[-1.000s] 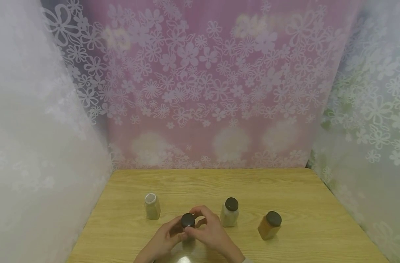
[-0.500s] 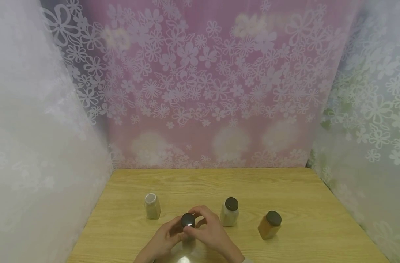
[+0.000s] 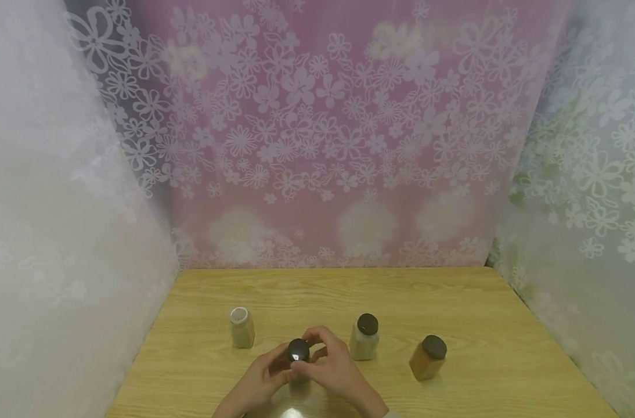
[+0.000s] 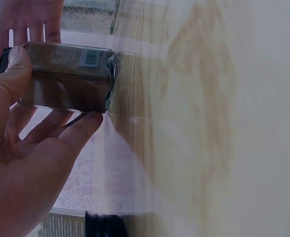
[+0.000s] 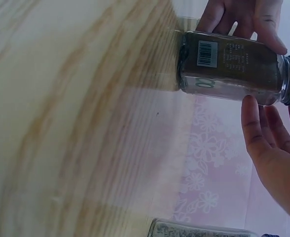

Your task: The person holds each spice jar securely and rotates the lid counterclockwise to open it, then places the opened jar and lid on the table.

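Observation:
A spice jar [image 4: 68, 79] of brown powder with a barcode label stands on the table between my hands. My left hand [image 3: 257, 377] grips its body, the thumb across the glass near the neck in the left wrist view. My right hand [image 3: 333, 368] holds the round black lid [image 3: 298, 350], thumb in front and fingers behind. Part of that lid runs out of the right wrist view, where a right fingertip is against or close to the glass [image 5: 234, 64]. The hands hide much of the jar in the head view.
A jar with a pale round top [image 3: 241, 328] stands to the left. Right of my hands are a black-lidded jar of pale contents [image 3: 365, 339] and one of orange-brown contents [image 3: 427, 360]. A ribbed black cap [image 4: 105, 224] shows at the left wrist view's bottom edge. Patterned curtains [image 3: 323, 145] enclose the table.
The glint on the black lid has grown brighter and shifted slightly. Both hands keep nearly the same place, and the other jars have not moved.

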Action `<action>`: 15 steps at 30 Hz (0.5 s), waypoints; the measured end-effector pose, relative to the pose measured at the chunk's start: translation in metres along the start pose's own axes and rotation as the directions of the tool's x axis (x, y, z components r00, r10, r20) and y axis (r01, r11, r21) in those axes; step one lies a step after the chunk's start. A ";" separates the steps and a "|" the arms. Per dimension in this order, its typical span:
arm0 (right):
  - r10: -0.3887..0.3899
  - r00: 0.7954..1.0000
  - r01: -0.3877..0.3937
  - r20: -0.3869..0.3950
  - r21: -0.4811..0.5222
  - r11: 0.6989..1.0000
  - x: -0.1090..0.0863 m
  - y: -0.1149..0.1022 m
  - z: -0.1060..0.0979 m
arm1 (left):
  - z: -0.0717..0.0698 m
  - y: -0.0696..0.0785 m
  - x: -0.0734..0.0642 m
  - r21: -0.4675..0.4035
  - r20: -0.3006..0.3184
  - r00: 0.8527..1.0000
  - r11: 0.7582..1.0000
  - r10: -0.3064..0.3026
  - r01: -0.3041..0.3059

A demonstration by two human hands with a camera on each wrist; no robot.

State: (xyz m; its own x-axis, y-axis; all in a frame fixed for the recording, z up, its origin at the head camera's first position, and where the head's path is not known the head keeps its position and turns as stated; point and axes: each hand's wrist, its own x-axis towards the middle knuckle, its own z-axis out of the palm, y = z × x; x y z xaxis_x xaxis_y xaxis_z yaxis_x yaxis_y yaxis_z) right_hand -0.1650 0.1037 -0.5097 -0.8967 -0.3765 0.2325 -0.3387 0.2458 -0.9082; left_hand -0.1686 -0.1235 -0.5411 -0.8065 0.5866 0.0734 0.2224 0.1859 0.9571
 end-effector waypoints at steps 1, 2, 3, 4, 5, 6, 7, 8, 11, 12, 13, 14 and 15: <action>-0.022 1.000 0.022 0.001 -0.003 1.000 0.000 0.001 0.000 | 0.000 0.000 0.000 0.003 0.002 1.000 1.000 -0.005 0.005; -0.048 0.999 0.048 0.001 -0.013 0.999 0.000 0.003 0.000 | 0.001 0.000 0.000 0.008 0.001 1.000 1.000 -0.010 0.010; -0.074 0.997 0.074 0.000 -0.023 0.997 0.000 0.005 -0.001 | 0.001 0.000 0.000 0.013 0.001 1.000 1.000 -0.012 0.012; -0.093 0.996 0.093 0.000 -0.031 0.995 0.000 0.006 -0.001 | 0.001 0.000 0.000 0.014 0.001 1.000 1.000 -0.010 0.010; -0.112 0.994 0.111 -0.001 -0.038 0.993 0.000 0.007 -0.001 | 0.001 0.000 0.000 0.016 0.002 1.000 1.000 -0.006 0.006; -0.122 0.993 0.122 0.000 -0.044 0.992 0.000 0.007 -0.001 | 0.001 0.000 0.001 0.017 0.001 1.000 1.000 -0.004 0.004; -0.117 0.993 0.117 0.000 -0.052 0.992 0.000 0.007 -0.001 | 0.001 0.000 0.001 0.017 0.002 1.000 1.000 0.001 -0.001; -0.106 0.994 0.106 -0.003 -0.054 0.993 0.000 0.007 0.000 | 0.000 0.000 0.001 0.016 0.001 1.000 1.000 0.007 -0.007; -0.058 0.998 0.058 -0.010 -0.057 0.997 0.001 0.004 0.001 | 0.000 -0.001 0.001 0.016 0.003 1.000 1.000 0.010 -0.010; -0.040 0.999 0.039 -0.015 -0.057 0.998 0.001 0.003 0.002 | 0.000 -0.001 0.001 0.014 0.005 1.000 1.000 0.011 -0.011; -0.026 0.999 0.025 -0.019 -0.058 0.998 0.001 0.003 0.002 | 0.000 -0.001 0.001 0.013 0.009 1.000 1.000 0.015 -0.015; -0.019 1.000 0.018 -0.021 -0.058 0.998 0.001 0.002 0.003 | 0.000 -0.001 0.001 0.010 0.010 1.000 1.000 0.016 -0.016; -0.021 1.000 0.019 -0.023 -0.063 0.998 0.002 0.001 0.003 | 0.000 -0.001 0.001 0.008 0.011 1.000 1.000 0.014 -0.014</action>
State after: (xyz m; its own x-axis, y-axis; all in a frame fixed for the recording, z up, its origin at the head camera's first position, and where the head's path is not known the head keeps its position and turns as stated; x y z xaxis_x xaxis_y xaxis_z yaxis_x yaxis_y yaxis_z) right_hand -0.1661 0.1008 -0.5116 -0.8959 -0.3608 0.2593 -0.3733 0.2945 -0.8798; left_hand -0.1692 -0.1233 -0.5421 -0.7972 0.5979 0.0836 0.2378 0.1838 0.9538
